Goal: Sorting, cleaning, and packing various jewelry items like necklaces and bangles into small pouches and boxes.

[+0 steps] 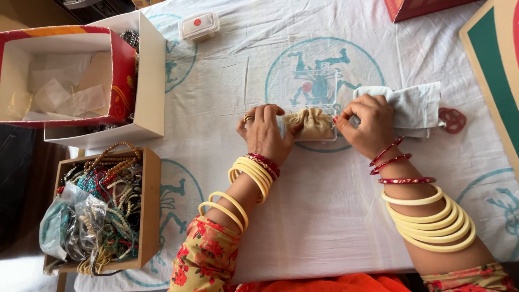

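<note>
We steady a pouch in its clear box.
Left hand and right hand pinch the box's ends, keeping it still on the table.

clear box: the near part hides behind the small cloth bag
red box: cut off by the top edge
bead tangle: too mixed up to tell each string
right hand: fingertips tuck behind the bag

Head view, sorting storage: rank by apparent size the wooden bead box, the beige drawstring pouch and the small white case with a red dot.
1. wooden bead box
2. beige drawstring pouch, between both hands
3. small white case; it lies farther from the camera, so this last ranking is unsure.
</note>
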